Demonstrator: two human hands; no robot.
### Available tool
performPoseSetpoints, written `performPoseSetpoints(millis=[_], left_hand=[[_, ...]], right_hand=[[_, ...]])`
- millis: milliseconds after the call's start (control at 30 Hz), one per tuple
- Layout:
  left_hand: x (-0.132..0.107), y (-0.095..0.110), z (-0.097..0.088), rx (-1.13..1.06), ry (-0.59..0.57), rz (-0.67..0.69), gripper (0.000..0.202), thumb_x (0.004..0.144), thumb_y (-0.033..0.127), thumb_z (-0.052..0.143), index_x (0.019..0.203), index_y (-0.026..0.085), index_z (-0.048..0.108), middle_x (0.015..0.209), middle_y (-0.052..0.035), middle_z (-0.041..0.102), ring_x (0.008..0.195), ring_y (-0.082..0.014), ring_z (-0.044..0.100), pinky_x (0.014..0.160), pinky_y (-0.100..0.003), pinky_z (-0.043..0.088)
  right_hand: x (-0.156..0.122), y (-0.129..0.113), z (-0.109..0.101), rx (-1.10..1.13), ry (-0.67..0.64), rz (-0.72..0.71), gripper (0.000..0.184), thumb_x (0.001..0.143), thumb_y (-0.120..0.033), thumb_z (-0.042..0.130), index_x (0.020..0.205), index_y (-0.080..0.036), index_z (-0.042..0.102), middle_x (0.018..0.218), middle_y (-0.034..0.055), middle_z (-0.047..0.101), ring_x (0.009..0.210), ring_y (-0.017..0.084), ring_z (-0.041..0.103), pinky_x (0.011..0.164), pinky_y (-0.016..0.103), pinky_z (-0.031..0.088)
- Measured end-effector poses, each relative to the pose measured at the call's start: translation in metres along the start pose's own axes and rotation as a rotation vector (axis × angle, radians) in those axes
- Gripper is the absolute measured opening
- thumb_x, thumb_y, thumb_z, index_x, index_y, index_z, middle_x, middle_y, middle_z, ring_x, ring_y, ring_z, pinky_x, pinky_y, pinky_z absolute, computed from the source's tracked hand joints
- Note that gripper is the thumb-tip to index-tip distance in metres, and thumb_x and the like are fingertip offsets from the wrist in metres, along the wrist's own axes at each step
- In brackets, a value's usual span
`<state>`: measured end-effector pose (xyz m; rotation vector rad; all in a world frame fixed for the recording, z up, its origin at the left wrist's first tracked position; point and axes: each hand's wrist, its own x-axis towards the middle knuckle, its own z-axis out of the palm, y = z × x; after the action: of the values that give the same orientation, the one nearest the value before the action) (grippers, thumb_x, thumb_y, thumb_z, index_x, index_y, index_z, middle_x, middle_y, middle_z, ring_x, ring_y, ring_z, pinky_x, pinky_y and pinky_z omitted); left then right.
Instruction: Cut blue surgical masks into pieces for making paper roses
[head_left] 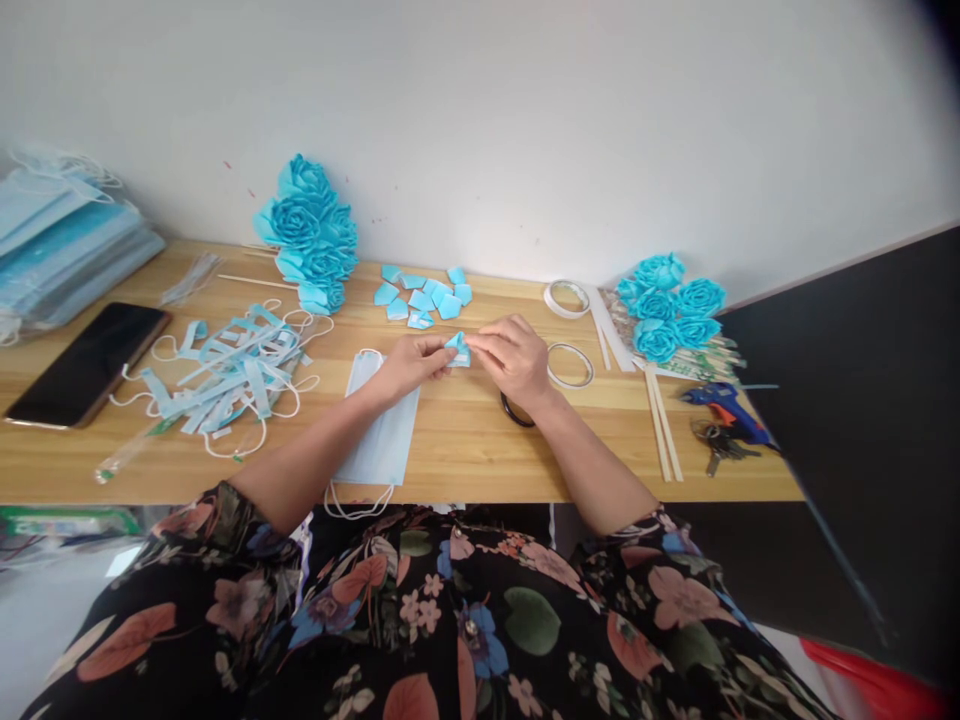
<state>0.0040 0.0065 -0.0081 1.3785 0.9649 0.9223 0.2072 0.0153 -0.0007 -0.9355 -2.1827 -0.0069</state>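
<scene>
Both my hands meet over the middle of the wooden table (480, 450). My left hand (409, 365) and my right hand (514, 358) pinch a small folded light-blue piece (458, 348) between their fingertips. Just behind them lies a cluster of several similar blue folded pieces (424, 293). A flat blue face mask (382, 435) lies under my left forearm, its ear loops hanging over the table's front edge. A black ring-shaped object (514, 414) peeks out under my right wrist.
Blue rose bunches stand at the back centre-left (307, 235) and right (671, 305). Cut mask strips and ear loops (229, 375), a phone (86, 362) and stacked masks (67, 240) lie left. Tape rolls (568, 297), wooden sticks (661, 425), a blue glue gun (727, 408) and keys (718, 445) lie right.
</scene>
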Motion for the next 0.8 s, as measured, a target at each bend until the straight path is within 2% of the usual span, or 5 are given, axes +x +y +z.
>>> performPoseSetpoints(millis=[233, 467, 667, 800], left_hand=[[0.0016, -0.0049, -0.0017, -0.003, 0.06, 0.006, 0.037, 0.073, 0.052, 0.071, 0.066, 0.017, 0.065, 0.059, -0.0005, 0.058, 0.056, -0.0113, 0.049, 0.056, -0.025, 0.039], [0.0011, -0.0052, -0.0017, -0.004, 0.062, 0.008, 0.036, 0.074, 0.05, 0.071, 0.062, 0.017, 0.063, 0.057, -0.0006, 0.057, 0.056, -0.0118, 0.049, 0.057, -0.026, 0.039], [0.0026, -0.0034, -0.0037, -0.046, 0.115, 0.006, 0.036, 0.073, 0.049, 0.072, 0.061, 0.017, 0.062, 0.056, -0.0001, 0.057, 0.054, -0.0111, 0.048, 0.056, -0.025, 0.038], [0.0024, -0.0013, -0.005, -0.048, 0.11, 0.025, 0.036, 0.074, 0.049, 0.071, 0.061, 0.016, 0.062, 0.056, 0.0, 0.057, 0.055, -0.0106, 0.049, 0.057, -0.025, 0.039]], right_hand=[[0.0008, -0.0005, 0.0011, 0.042, -0.043, -0.009, 0.021, 0.1, -0.029, 0.057, 0.097, -0.026, 0.078, 0.093, 0.0084, 0.072, 0.09, 0.022, 0.062, 0.078, 0.037, 0.05], [0.001, 0.0001, 0.003, 0.062, -0.071, -0.004, 0.024, 0.101, -0.03, 0.054, 0.097, -0.025, 0.077, 0.092, 0.0076, 0.071, 0.088, 0.021, 0.062, 0.077, 0.036, 0.05], [0.0027, 0.0004, -0.0015, 0.122, -0.123, -0.05, 0.027, 0.096, -0.019, 0.054, 0.11, -0.026, 0.076, 0.101, 0.0081, 0.07, 0.095, 0.022, 0.061, 0.082, 0.039, 0.052], [0.0033, -0.0008, -0.0043, 0.258, -0.077, 0.037, 0.031, 0.096, -0.02, 0.051, 0.117, -0.026, 0.072, 0.109, 0.008, 0.07, 0.104, 0.023, 0.062, 0.091, 0.041, 0.052]])
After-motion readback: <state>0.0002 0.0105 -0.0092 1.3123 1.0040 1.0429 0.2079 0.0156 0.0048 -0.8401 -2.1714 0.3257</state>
